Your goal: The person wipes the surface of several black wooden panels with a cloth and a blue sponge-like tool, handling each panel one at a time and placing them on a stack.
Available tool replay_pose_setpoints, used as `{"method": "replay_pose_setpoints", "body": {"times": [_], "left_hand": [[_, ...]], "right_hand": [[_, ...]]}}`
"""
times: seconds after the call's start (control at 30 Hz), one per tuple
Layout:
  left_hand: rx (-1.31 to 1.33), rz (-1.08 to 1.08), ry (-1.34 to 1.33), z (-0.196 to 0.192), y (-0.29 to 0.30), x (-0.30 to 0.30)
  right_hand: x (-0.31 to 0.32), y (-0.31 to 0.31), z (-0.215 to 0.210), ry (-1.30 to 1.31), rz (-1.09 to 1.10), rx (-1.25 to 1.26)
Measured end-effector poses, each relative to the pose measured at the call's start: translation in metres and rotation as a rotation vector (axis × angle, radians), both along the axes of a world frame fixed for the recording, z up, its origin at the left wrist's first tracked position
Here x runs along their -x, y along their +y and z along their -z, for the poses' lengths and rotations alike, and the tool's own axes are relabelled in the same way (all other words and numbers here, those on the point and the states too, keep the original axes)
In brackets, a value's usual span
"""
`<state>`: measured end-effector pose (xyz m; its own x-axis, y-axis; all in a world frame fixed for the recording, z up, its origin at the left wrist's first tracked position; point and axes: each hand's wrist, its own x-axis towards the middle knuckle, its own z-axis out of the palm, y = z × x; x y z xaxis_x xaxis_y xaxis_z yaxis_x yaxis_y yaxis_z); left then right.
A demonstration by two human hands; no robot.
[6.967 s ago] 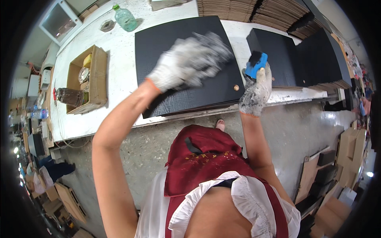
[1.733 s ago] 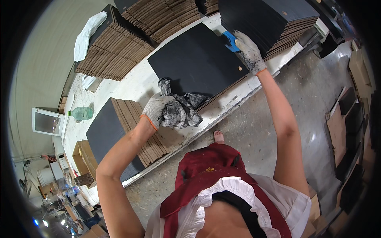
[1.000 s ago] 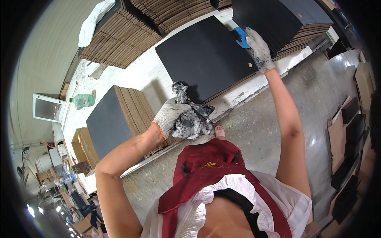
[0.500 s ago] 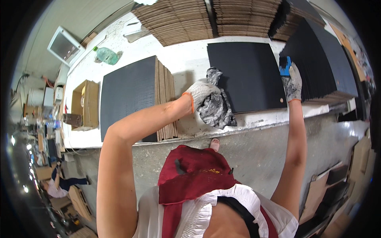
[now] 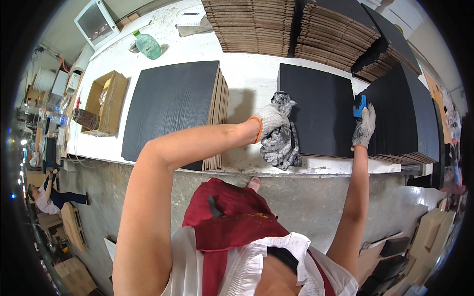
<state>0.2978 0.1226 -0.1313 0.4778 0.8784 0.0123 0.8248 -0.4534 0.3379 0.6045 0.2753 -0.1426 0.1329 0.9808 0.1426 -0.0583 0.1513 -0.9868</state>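
Note:
My left hand, in a white glove, grips a crumpled grey rag that hangs over the left edge of a black square panel lying on the white workbench. My right hand, also gloved, holds a small blue block at the panel's right edge, against a stack of black panels. To the left lies another black panel on a pile of brown boards.
Stacks of brown boards line the back of the bench. A green bottle and an open cardboard box stand at the left. A person crouches on the concrete floor far left. Cardboard pieces lie at right.
The view has swung so the bench lies level. My left hand with the rag has moved onto the black panel's left edge; my right hand stays at its right edge with the blue block.

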Motion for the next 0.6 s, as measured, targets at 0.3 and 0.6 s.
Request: {"method": "replay_pose_setpoints", "body": {"times": [0.3,0.6], "left_hand": [[-0.176,0.072,0.261,0.002,0.007,-0.014],[0.608,-0.696,-1.506,-0.08,-0.057,0.003]], "right_hand": [[-0.018,0.022,0.029,0.131,-0.017,-0.079],[-0.031,0.034,0.044,-0.017,0.057,-0.121]]}}
